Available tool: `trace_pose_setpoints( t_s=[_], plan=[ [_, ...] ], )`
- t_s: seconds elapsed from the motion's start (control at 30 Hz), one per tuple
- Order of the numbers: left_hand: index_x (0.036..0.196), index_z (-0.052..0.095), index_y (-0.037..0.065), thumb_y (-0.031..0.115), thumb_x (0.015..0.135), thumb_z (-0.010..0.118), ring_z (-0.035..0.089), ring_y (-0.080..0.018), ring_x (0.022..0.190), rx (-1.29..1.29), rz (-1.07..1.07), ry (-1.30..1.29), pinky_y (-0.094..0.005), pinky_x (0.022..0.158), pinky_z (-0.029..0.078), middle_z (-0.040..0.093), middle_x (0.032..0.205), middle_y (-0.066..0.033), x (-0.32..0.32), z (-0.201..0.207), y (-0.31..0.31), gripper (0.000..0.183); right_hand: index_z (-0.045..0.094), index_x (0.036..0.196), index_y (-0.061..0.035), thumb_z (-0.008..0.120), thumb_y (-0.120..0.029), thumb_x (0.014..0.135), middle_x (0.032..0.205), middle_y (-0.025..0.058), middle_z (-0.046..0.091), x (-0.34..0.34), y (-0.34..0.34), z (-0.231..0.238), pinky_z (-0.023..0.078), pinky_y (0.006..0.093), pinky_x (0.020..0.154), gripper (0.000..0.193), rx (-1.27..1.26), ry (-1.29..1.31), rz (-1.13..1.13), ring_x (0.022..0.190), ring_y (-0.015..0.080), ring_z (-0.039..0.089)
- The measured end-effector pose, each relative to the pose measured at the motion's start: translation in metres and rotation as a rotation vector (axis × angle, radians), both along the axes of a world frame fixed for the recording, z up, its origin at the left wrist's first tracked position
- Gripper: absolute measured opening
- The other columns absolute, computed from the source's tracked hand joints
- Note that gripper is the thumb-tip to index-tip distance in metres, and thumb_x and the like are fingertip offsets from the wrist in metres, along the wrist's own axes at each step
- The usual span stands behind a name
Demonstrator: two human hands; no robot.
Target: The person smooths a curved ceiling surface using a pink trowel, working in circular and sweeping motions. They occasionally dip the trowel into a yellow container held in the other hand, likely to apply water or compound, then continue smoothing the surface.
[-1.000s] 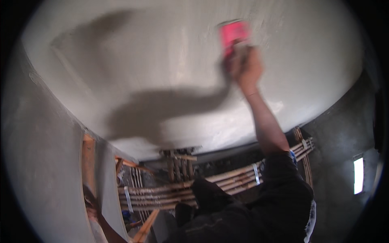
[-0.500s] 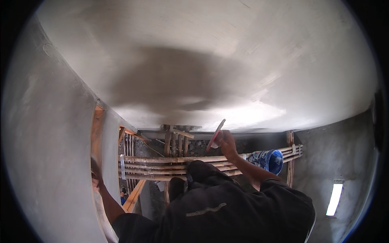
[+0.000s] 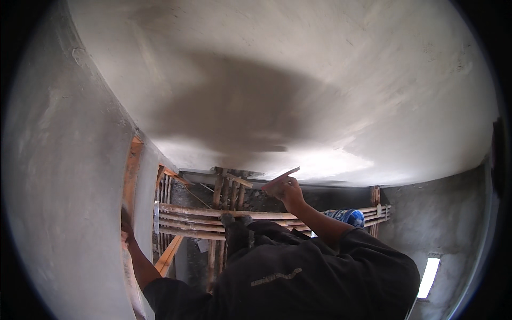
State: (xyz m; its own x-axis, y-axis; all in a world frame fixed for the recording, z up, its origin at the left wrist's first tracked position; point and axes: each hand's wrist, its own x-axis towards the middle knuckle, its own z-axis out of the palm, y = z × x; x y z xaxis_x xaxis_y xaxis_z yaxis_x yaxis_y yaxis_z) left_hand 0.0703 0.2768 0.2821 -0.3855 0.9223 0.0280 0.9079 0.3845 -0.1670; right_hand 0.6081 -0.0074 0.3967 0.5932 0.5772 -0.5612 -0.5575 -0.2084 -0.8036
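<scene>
Plastering trowel (image 3: 275,185), near the far wall's (image 3: 384,106) lower edge, is grasped in the right hand's (image 3: 292,194) fingers; probably light, stiff, best held mid-back. Left hand (image 3: 127,234) meets the timber frame (image 3: 132,165); grip indeterminable.

Just below the centre of my feed I see a flat, pinkish hand trowel (image 3: 274,186), gripped in the right hand (image 3: 291,192), its thin edge slanting up to the right. Above it, the pale plastered surface (image 3: 352,80) fills my upper frame, faintly streaked, brightest right of centre.
</scene>
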Motion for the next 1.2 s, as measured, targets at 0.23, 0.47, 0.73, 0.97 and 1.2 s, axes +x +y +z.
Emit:
trace_pose_setpoints(
  t_s=[0.23,0.47,0.73,0.97,1.2],
  plan=[
    [0.136,0.051,-0.003,0.038,0.100,0.053,0.055,-0.0398,0.112,-0.019,0.057,-0.047,-0.0502,0.090,0.047,0.057,0.123,-0.0248,0.013,0.011,-0.007,0.054,0.047,0.120,-0.0126,0.053,-0.005,0.095,0.112,0.0093,0.058,0.001,0.012,0.001,0.052,0.0398,0.076,0.027,-0.074,0.135,0.003,0.100,0.0233,0.062],
    [0.130,0.055,-0.004,0.033,0.098,0.055,0.060,-0.0397,0.113,0.348,-0.164,-0.196,-0.0509,0.092,0.050,0.061,0.124,-0.0256,0.066,0.000,-0.058,0.049,0.048,0.123,-0.0142,0.061,-0.008,0.095,0.114,0.0070,0.060,-0.020,0.040,0.043,0.053,0.0388,0.088,0.032,0.282,0.348,0.121,0.098,0.0217,0.062],
    [0.126,0.059,-0.003,0.023,0.091,0.069,0.062,-0.0225,0.113,-0.264,-0.492,-1.802,-0.0362,0.094,0.050,0.067,0.117,-0.0146,0.304,0.167,-0.175,0.045,0.054,0.120,-0.0144,0.062,-0.013,0.096,0.112,0.0025,0.061,-0.040,0.067,0.052,0.049,0.0376,0.080,0.025,0.419,0.463,0.193,0.099,0.0210,0.060],
    [0.114,0.058,-0.002,0.014,0.098,0.061,0.063,-0.0152,0.096,0.245,-0.441,-2.206,-0.0307,0.084,0.050,0.068,0.104,-0.0109,0.392,0.220,-0.165,0.023,0.053,0.125,-0.0090,0.060,-0.014,0.096,0.118,0.0091,0.060,-0.030,0.085,0.106,0.050,0.0433,0.092,0.030,0.599,0.460,0.418,0.108,0.0240,0.058],
    [0.110,0.055,0.000,0.017,0.099,0.062,0.059,-0.0107,0.088,0.699,-0.608,-2.127,-0.0252,0.077,0.049,0.062,0.097,-0.0039,0.415,0.265,-0.124,0.021,0.055,0.131,-0.0048,0.061,-0.022,0.097,0.120,0.0111,0.063,0.051,0.025,0.235,0.051,0.0349,0.091,0.039,0.154,-0.205,0.974,0.111,0.0206,0.061]
  ],
)
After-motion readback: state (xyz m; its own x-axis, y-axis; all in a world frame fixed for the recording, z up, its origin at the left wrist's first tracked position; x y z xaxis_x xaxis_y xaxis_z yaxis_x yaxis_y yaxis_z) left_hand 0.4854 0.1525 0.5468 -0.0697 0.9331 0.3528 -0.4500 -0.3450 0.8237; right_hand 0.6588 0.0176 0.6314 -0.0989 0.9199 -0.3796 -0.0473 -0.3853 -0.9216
